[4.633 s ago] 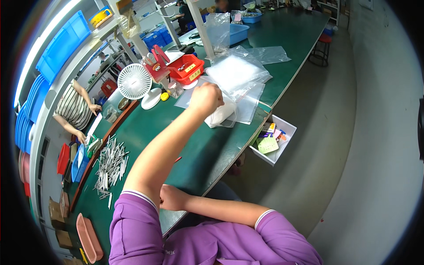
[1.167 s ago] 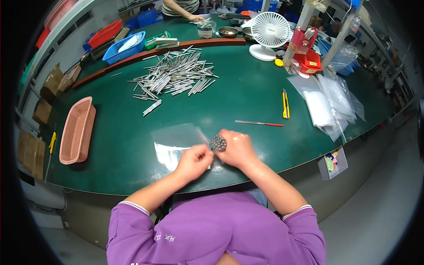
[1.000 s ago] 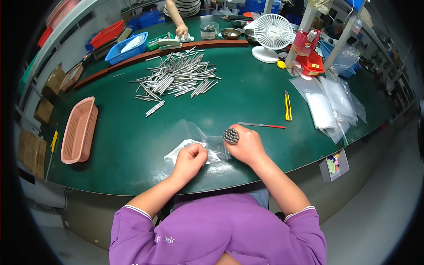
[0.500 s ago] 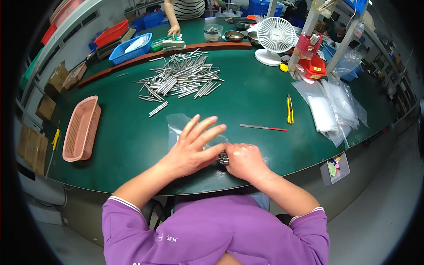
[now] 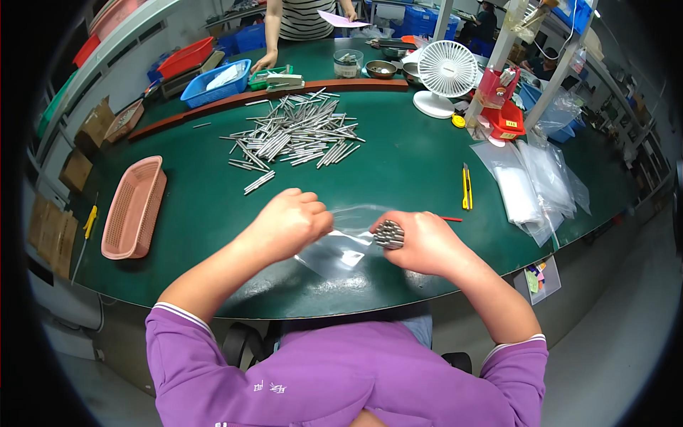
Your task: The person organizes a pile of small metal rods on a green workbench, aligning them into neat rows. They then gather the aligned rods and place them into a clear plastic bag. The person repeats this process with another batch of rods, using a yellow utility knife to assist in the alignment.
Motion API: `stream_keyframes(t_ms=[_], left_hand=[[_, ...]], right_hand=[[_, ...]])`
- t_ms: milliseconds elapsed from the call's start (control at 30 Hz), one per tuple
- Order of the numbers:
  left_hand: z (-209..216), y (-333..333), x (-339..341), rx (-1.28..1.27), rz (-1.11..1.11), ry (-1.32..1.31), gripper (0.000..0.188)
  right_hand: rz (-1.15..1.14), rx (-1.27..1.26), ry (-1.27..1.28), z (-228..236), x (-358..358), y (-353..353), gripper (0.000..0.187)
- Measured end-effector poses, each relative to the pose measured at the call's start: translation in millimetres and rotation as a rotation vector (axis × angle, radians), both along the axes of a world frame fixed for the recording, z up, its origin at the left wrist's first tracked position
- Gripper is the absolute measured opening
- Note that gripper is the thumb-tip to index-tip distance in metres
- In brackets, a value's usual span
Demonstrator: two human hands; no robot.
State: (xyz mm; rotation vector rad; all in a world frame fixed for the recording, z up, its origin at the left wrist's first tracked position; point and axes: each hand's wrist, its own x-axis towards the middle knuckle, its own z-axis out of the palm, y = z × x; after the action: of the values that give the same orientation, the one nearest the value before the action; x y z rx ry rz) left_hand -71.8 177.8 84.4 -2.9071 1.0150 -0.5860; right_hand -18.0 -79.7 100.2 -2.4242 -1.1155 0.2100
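My right hand [image 5: 430, 243] is wrapped round a bundle of thin metal rods [image 5: 388, 235], their ends facing left. Between my hands hangs a clear plastic bag [image 5: 329, 260], tilted above the table near its front edge. My left hand [image 5: 290, 222] is closed on the bag's left side at the top; its fingertips are hidden. The bag's right side reaches the fingers of my right hand, but I cannot tell whether they pinch it. Beyond my hands lies a loose pile of metal rods [image 5: 295, 132], with a few lying apart at its near side [image 5: 259, 183].
A pink basket [image 5: 134, 206] stands at left. On the right lie a yellow cutter knife [image 5: 467, 186], a red-handled file [image 5: 451, 219] partly hidden by my right hand, and plastic bags [image 5: 523, 188]. A wooden strip [image 5: 270, 101], a white fan [image 5: 447, 71] and a person [image 5: 306, 20] are beyond.
My left hand has gone from spread fingers to closed on the bag. The bag has come nearer, between my hands. My right hand with the rods has shifted right. The person across now holds a pink sheet.
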Motion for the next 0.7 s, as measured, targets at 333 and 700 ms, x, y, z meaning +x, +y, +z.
stream_keyframes(t_ms=[333,700], left_hand=[[-7,-30,-18,0.145,-0.295,-0.011,0.012],[-13,-23,-15,-0.169,-0.105,0.015,0.008]], right_hand=[[0.116,-0.255,0.199,5,28,24,0.037],[0.115,-0.204,-0.086,9,4,29,0.031]])
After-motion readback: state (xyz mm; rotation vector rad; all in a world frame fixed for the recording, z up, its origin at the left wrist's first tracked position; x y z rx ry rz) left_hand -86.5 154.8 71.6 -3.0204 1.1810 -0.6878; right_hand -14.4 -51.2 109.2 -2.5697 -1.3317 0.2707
